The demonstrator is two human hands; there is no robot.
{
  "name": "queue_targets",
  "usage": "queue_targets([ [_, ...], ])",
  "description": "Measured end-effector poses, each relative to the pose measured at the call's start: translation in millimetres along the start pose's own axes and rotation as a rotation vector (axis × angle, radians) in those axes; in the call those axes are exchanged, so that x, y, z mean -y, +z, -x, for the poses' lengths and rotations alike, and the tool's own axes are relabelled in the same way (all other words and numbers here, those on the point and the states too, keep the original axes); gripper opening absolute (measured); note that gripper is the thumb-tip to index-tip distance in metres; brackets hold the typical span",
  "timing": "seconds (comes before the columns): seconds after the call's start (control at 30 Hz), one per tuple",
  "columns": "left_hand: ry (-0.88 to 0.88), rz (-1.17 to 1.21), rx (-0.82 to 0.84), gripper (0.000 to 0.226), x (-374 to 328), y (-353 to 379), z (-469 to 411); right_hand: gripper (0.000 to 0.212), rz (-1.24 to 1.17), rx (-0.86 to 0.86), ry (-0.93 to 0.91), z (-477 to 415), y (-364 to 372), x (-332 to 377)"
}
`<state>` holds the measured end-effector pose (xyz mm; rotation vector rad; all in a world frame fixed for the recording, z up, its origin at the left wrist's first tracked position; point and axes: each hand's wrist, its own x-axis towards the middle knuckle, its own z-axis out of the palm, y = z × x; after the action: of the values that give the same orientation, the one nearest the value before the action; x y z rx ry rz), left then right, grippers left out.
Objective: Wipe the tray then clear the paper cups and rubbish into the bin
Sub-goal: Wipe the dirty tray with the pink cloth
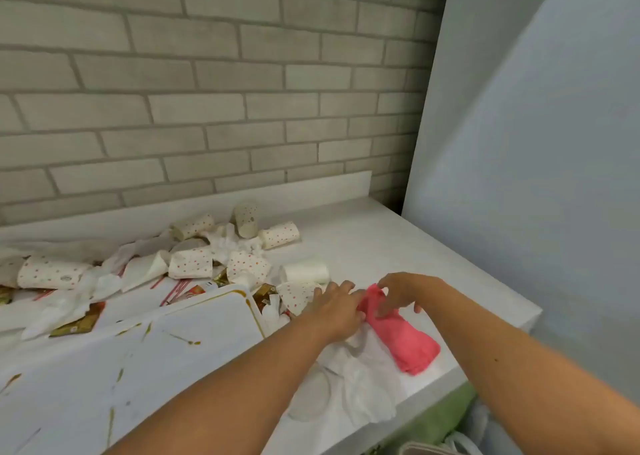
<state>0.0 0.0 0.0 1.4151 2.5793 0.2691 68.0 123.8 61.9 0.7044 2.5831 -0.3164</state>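
A white tray (145, 361) streaked with brown sauce lies on the counter at the lower left. Several dotted paper cups (190, 263) lie tipped over behind it among crumpled napkins (65, 309) and sauce packets (78, 324). A rolled pink cloth (403, 342) rests on the counter to the right of the tray. My left hand (334, 311) touches the cloth's far end from the left. My right hand (403, 293) hovers over the same end, fingers bent and touching it. Neither hand plainly grips it.
A grey brick wall runs behind the counter, and a pale blue panel (519, 177) stands at its right end. White tissue (360, 382) lies under the cloth near the counter's front edge. Below that edge a green-rimmed bin (446, 416) shows.
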Motion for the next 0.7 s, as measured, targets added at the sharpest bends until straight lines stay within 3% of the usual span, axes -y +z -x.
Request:
queue_targets([
  [0.17,-0.036,-0.102,0.062,0.051,5,16,-10,0.048,-0.072,0.074,-0.021,-8,16,-4],
  [0.47,-0.036,-0.011,-0.031,0.047,7,10,-5,0.026,-0.086,-0.033,-0.035,-29,28,-3],
  [0.7,-0.071,0.099,-0.287,0.048,27,-19,23,0.052,-0.214,-0.269,-0.008,-25,-3,39],
])
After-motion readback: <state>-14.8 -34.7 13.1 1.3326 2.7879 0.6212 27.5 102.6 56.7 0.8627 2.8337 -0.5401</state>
